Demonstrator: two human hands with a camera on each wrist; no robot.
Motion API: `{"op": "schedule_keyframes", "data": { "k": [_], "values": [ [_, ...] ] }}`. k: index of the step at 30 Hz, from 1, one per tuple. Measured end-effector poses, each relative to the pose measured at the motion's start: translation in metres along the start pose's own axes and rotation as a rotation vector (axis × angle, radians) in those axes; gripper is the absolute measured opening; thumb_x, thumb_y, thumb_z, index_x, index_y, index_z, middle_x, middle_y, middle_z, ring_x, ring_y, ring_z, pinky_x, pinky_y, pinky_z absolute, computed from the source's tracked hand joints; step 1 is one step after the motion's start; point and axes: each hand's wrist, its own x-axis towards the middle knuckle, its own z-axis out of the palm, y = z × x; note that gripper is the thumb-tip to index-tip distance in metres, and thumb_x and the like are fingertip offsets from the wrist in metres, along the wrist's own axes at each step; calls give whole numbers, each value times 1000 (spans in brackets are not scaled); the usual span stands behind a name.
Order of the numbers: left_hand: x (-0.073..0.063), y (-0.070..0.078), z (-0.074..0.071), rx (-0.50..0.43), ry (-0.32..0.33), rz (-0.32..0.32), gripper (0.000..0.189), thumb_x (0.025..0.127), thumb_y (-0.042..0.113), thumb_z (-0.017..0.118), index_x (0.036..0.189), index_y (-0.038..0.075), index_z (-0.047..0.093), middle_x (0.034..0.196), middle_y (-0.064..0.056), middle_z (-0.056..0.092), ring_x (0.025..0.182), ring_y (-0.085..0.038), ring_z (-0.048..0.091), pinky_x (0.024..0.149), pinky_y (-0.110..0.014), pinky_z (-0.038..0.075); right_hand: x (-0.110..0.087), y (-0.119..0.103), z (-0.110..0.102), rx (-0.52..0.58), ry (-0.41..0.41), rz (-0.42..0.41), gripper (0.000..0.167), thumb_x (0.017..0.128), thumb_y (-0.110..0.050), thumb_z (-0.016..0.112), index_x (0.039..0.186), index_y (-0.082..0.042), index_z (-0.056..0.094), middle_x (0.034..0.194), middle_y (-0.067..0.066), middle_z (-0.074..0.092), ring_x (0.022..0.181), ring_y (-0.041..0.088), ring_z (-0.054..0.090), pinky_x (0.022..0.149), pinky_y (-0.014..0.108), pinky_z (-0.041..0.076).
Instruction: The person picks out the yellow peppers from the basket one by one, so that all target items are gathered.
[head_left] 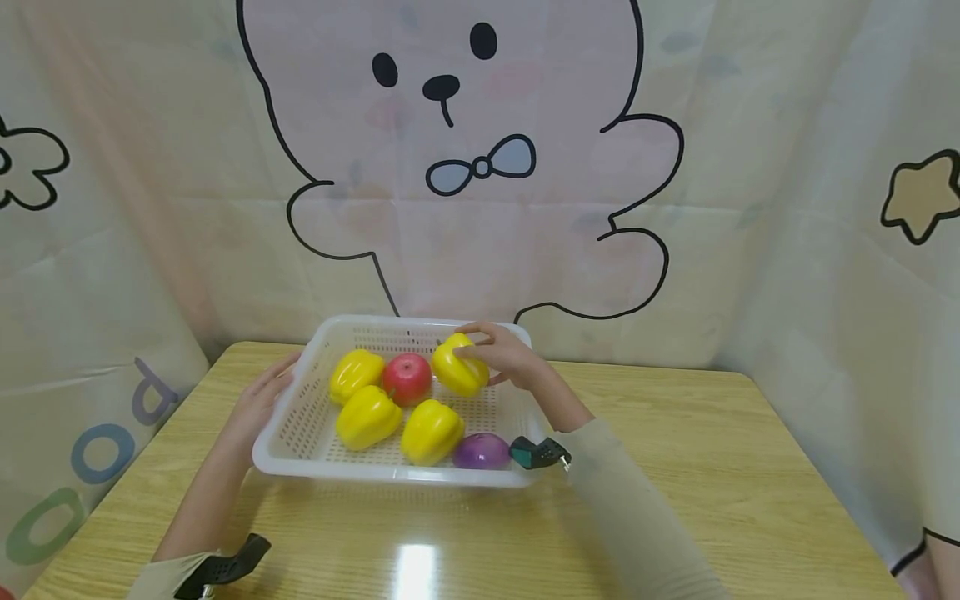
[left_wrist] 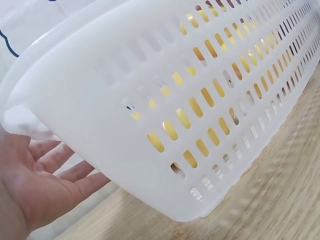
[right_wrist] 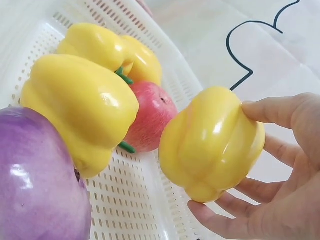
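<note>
One slick, lobed yellow pepper (right_wrist: 212, 145) may slip from the pinching right hand (head_left: 510, 357); loose-fingered, the left hand (head_left: 255, 414) flanks a white rectangular plastic basket (head_left: 397, 473) toward the desk's (head_left: 690, 475) far edge.

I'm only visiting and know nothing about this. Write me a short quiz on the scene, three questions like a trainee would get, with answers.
1. How many yellow peppers show in the head view, counting the held one?
2. True or false: the right hand is holding the red fruit.
3. What is the left hand nearest to?
A. the purple vegetable
B. the white basket
C. the red fruit

Key:
1. Four
2. False; it holds a yellow pepper
3. B
</note>
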Motion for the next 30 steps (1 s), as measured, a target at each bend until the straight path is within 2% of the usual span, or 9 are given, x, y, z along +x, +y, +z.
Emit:
{"op": "schedule_keyframes", "data": {
  "k": [11,18,25,30],
  "values": [
    [-1,-3,-4,19,-24,-2,66,113,51,39,171,27,18,118,28,61,103,2,66,87,-23,58,-9,-4,-3,58,32,-8,54,101,-31,69,151,-18,54,153,20,52,132,41,58,97,59,57],
    [-1,-3,-5,1,-46,8,64,114,48,39,171,27,18,117,27,63,103,0,68,86,-25,59,-17,-2,-8,98,37,-24,54,102,-29,69,152,-17,52,156,21,49,134,42,57,99,60,56],
    [-3,-1,-5,-63,-80,47,64,115,44,40,171,23,18,119,25,66,103,-2,69,85,-26,60,-25,0,-16,118,47,-15,56,102,-29,69,154,-18,49,158,21,47,135,42,56,101,59,55],
    [-2,-1,-5,-45,-68,31,63,115,43,39,171,25,18,118,26,65,103,-1,69,85,-25,59,-32,-2,-23,125,52,-33,54,104,-27,67,154,-17,50,156,24,47,132,43,58,100,60,56]
  ]
}}
